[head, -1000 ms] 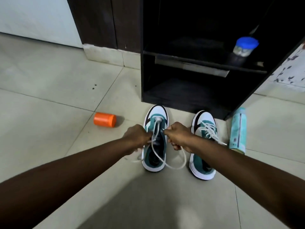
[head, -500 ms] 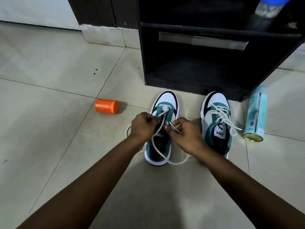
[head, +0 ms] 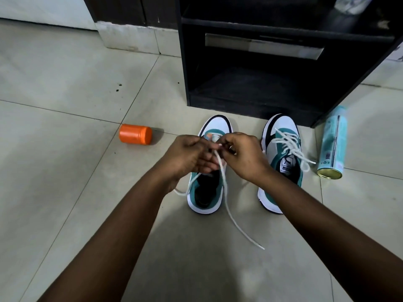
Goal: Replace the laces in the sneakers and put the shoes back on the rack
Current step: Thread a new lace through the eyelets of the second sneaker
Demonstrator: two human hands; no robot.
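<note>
Two white, teal and black sneakers stand on the tiled floor before a black shoe rack. Over the left sneaker, my left hand and my right hand meet at its front eyelets, fingers curled and pinching a white lace. One end of the lace trails over the shoe's heel onto the floor towards me. Another stretch loops out under my left wrist. The right sneaker is laced, with loose ends lying to its right.
An orange jar lies on its side left of the shoes. A light blue spray can lies right of the laced sneaker, by the rack's corner. A blue-lidded container sits on the rack's upper shelf.
Both hands have moved up to the front eyelets of the left sneaker and closed together. The lace's free end now trails straight towards me. The view has tilted down and closer.
</note>
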